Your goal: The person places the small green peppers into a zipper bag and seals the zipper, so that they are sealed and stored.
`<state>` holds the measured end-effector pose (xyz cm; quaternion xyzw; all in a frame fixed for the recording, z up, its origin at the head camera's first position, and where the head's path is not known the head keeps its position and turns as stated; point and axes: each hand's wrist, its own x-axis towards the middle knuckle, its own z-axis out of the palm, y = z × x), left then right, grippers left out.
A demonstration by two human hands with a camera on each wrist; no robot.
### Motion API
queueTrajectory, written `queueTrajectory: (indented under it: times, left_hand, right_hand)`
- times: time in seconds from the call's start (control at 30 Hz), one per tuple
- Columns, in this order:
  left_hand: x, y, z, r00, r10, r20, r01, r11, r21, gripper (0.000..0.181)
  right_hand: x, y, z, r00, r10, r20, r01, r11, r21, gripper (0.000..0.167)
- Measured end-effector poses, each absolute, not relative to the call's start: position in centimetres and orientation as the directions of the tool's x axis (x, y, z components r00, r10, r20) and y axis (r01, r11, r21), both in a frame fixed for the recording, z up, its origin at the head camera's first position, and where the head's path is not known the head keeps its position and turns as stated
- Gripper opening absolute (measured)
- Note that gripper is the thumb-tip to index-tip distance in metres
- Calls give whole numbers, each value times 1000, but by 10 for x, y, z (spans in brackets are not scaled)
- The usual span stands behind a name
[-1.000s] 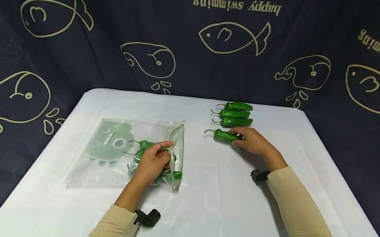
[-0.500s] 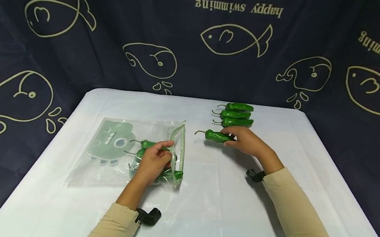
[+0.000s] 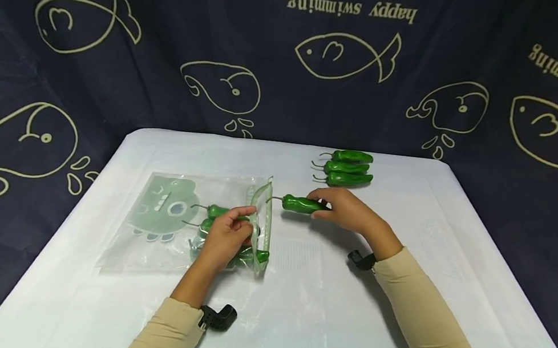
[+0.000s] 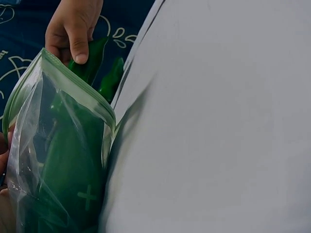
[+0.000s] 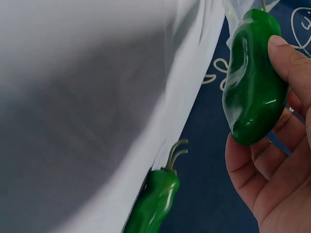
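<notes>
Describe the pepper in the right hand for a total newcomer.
On the white-covered table, find the clear zip bag with the green cartoon print. Just right of its open mouth, the right hand holds a green pepper, stem toward the bag. Unlike the bagged peppers and the three peppers lying farther back, it's gripped.

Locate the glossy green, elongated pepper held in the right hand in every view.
Head: the glossy green, elongated pepper is just right of centre.
Left wrist: upper left, partly hidden.
Right wrist: upper right.
Shared landmark: the bare right hand gripping it.
</notes>
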<state>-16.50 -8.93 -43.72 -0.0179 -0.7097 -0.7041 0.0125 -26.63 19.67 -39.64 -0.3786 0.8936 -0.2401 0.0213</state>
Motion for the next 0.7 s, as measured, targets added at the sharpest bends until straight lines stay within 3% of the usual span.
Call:
queueTrajectory:
  times: [0.33, 0.7]
  left_hand:
    - [-166, -89, -436, -1000, 13, 23, 23, -7, 1000, 44]
    - [-165, -90, -437, -999, 5, 41, 41, 5, 999, 43]
  right_hand:
    - [-264, 178, -402, -669, -732, 132, -705, 568, -424, 38]
    - [-263, 159, -408, -660, -740, 131, -702, 546, -458, 34]
